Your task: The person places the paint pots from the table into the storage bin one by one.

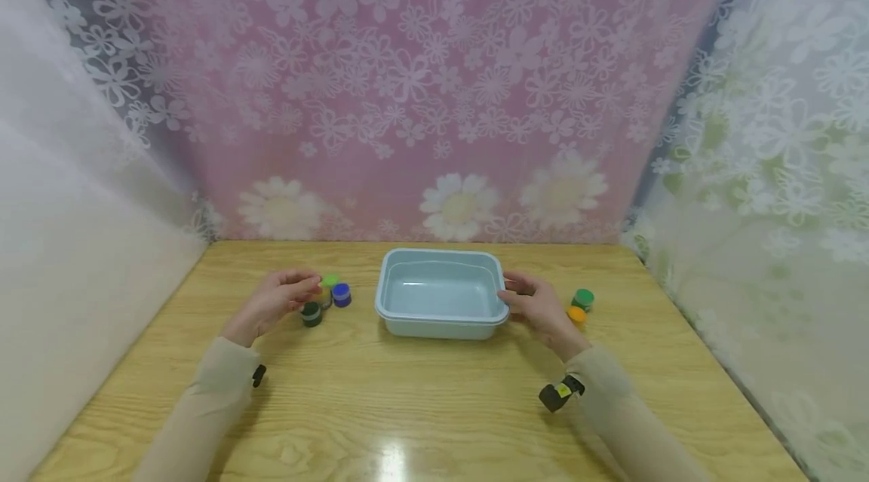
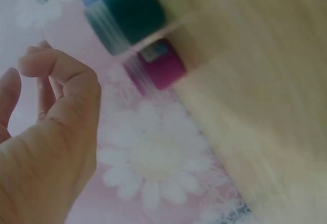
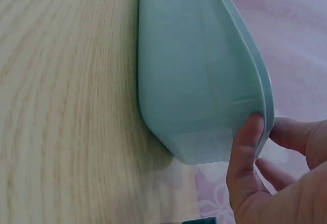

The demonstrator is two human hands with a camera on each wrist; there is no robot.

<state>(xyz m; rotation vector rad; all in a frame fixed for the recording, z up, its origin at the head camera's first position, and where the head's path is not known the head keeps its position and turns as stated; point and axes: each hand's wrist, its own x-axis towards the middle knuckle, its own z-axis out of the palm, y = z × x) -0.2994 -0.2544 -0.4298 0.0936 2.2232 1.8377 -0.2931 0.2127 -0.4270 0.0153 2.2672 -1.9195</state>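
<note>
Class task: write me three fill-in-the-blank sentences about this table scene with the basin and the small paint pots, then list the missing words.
1. The right hand grips the rim of the light blue ____.
2. The basin stands on a ____ table.
3. Right of the basin, a green-lidded pot stands beside one with an ____ lid.

Missing words: basin; wooden; orange

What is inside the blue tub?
Nothing shows inside the tub: the head view sees its bare pale floor. The right hand holds its rim, and the near wall hides a thin strip of floor.
</note>
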